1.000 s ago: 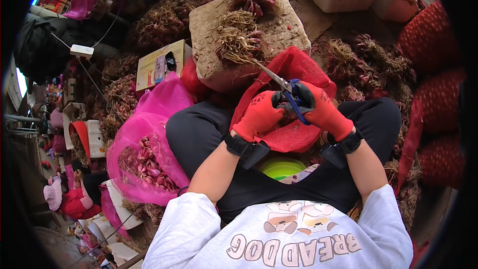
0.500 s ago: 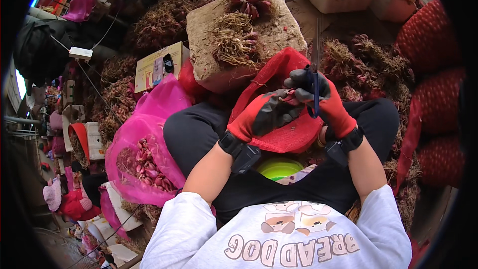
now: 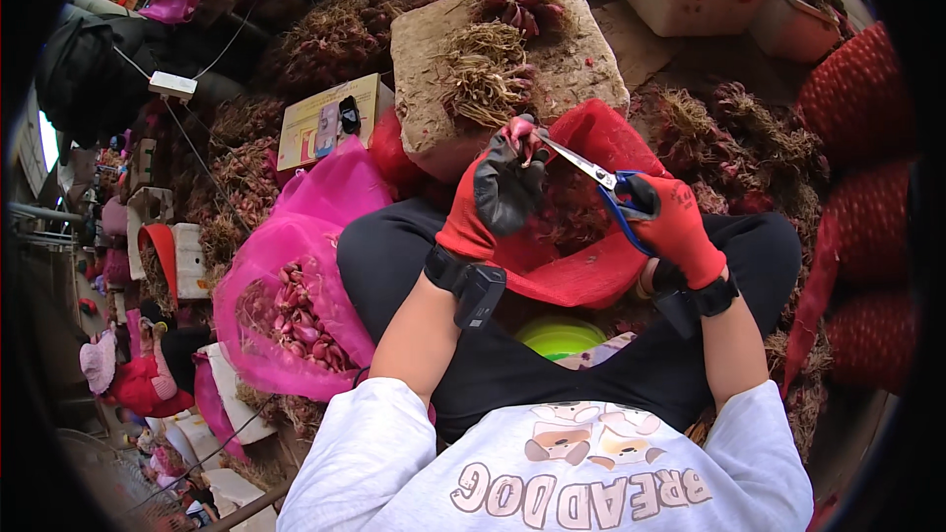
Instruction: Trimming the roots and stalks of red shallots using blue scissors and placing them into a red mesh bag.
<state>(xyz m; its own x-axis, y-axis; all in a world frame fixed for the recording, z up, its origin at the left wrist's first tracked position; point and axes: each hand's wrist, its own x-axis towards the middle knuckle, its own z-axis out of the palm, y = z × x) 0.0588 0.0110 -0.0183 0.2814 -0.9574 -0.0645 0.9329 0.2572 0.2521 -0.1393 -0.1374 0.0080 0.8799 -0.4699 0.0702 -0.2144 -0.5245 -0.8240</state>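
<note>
My left hand (image 3: 498, 189), in a red and black glove, pinches a small reddish shallot (image 3: 524, 128) in its raised fingers. My right hand (image 3: 672, 225), gloved alike, grips blue-handled scissors (image 3: 599, 175). Their blades point left, with the tips close beside the shallot; I cannot tell whether they touch it. Below both hands a red mesh bag (image 3: 591, 281) lies spread between my legs, with dry-rooted shallots inside. Just ahead stands a pale, worn block (image 3: 581, 74), bearing a tied shallot bunch (image 3: 522, 0) and a heap of dry stems (image 3: 483, 74).
A pink mesh bag (image 3: 246, 266) of loose shallots lies at my left, near a yellowish box (image 3: 296, 133) with a phone on it. Shallot piles (image 3: 739, 138) and stacked red sacks (image 3: 857, 79) line the right. White crates (image 3: 690, 5) stand at the far right.
My left hand has lifted the shallot up and away. The scissors have swung from upright to pointing left, and my right hand has moved slightly right and down.
</note>
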